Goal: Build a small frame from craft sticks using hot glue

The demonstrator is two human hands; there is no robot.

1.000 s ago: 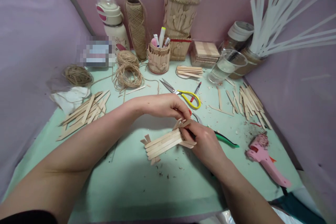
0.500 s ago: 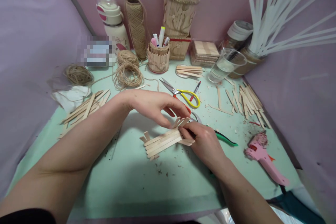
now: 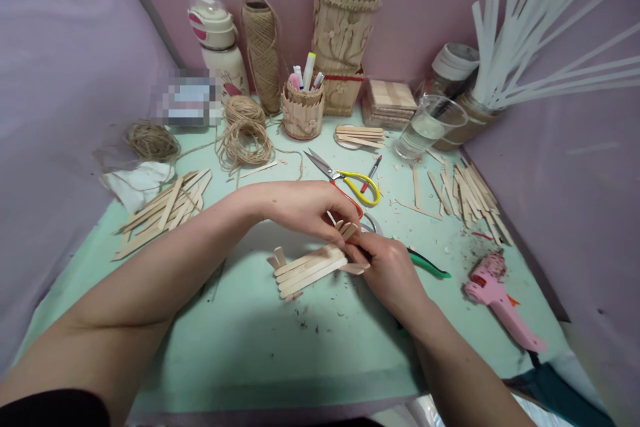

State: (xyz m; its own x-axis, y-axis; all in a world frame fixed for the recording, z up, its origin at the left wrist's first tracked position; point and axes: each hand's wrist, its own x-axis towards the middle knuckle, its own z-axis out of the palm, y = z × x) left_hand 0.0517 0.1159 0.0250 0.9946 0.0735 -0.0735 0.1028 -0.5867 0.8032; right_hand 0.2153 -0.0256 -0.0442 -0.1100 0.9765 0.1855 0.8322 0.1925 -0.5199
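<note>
The two hands (image 3: 357,240) are gripping, by its right end, the pale wooden stick panel (image 3: 310,270); yellow-handled metal scissors (image 3: 345,177) lie beyond.

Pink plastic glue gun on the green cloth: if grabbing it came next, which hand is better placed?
Probably the right: the right hand is nearer the pink plastic glue gun, though it grips the flat pale wooden-stick panel; the left hand is farther off.

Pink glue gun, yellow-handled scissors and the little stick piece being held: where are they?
Pink glue gun (image 3: 506,313): head view, on its handle.
Yellow-handled scissors (image 3: 375,199): head view, on the yellow loop.
Stick piece (image 3: 311,271): head view, on its flat slats.
</note>
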